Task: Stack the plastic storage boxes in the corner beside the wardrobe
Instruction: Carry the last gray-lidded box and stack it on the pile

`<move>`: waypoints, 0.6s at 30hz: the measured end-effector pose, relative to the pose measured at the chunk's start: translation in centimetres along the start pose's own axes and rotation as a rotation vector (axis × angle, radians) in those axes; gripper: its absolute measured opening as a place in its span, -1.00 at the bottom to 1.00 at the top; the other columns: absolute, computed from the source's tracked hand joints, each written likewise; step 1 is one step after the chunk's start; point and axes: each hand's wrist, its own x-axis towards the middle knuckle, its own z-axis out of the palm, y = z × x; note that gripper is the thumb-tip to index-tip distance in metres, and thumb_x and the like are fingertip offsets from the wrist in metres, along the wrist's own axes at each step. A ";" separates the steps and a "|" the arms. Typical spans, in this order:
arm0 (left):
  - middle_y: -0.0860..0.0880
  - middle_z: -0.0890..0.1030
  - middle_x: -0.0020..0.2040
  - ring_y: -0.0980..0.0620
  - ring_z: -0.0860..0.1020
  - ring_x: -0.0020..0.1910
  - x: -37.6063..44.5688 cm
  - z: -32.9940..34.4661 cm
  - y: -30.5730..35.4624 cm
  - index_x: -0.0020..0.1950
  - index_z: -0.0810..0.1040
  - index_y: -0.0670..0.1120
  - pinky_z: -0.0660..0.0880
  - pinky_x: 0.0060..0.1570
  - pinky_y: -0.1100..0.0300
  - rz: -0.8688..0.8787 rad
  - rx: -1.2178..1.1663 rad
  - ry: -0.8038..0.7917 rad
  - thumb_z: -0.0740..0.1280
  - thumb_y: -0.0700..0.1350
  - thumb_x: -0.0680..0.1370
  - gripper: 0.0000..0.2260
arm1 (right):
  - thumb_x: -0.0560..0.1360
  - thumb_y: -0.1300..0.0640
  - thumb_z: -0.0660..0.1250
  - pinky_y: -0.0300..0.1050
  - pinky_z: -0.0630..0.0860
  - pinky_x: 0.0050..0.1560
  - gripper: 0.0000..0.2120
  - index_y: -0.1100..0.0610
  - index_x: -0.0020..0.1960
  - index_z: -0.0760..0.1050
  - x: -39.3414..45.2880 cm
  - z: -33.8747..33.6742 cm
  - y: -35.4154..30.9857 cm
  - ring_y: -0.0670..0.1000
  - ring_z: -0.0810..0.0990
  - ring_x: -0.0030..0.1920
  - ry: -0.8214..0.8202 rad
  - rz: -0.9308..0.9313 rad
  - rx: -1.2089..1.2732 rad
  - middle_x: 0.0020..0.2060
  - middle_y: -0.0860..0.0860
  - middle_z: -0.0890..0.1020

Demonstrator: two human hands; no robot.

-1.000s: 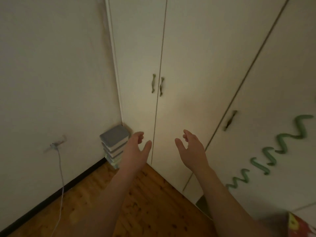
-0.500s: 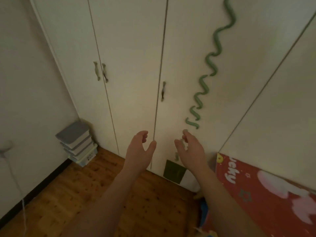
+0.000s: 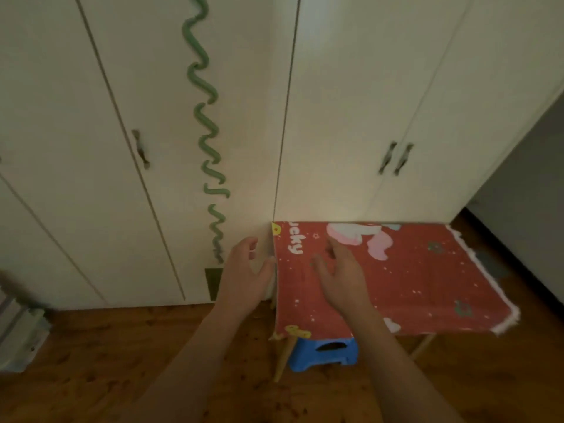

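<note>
The stack of plastic storage boxes (image 3: 18, 328) shows blurred at the far left edge, standing on the wooden floor against the white wardrobe (image 3: 335, 117). My left hand (image 3: 244, 276) hangs in the air in front of the wardrobe, fingers relaxed, holding nothing. My right hand (image 3: 341, 276) is held out over the left part of a red cloth-covered table (image 3: 427, 276), fingers loosely spread and empty. Both hands are far to the right of the boxes.
A blue plastic stool (image 3: 323, 352) stands under the red table, which has pale wooden legs. A green wavy decoration (image 3: 207, 123) runs down a wardrobe door. Door handles (image 3: 396, 158) stick out at the right. Wooden floor (image 3: 106, 377) spreads below.
The view has swung right: the box stack slid from mid-left to the far left edge, and the red table came into full view. Both hands stayed raised and empty.
</note>
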 end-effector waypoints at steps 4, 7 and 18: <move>0.15 0.45 0.25 0.20 0.45 0.17 -2.7 5.2 3.2 0.38 0.35 0.11 0.44 0.14 0.20 0.075 -0.023 -0.137 0.34 0.08 0.57 -0.60 | 0.61 -0.11 0.25 -0.04 0.45 0.26 -0.44 0.12 0.52 0.31 -3.5 -5.2 4.8 0.04 0.50 0.31 0.093 0.115 -0.034 0.35 0.05 0.51; 0.09 0.46 0.34 0.13 0.46 0.27 -4.5 9.3 5.1 0.41 0.32 0.13 0.47 0.27 0.02 0.104 -0.026 -0.213 0.35 0.14 0.55 -0.54 | 0.61 -0.12 0.25 -0.03 0.46 0.27 -0.45 0.08 0.53 0.29 -6.1 -8.8 8.7 0.01 0.49 0.31 0.147 0.178 -0.053 0.36 0.01 0.50; 0.06 0.42 0.35 0.11 0.44 0.28 -11.7 28.5 16.5 0.47 0.33 0.00 0.44 0.27 0.08 0.237 -0.028 -0.442 0.35 0.04 0.57 -0.51 | 0.59 -0.22 0.21 0.06 0.50 0.29 -0.40 0.05 0.53 0.28 -11.3 -24.2 25.4 0.01 0.45 0.37 0.327 0.394 -0.056 0.40 0.01 0.47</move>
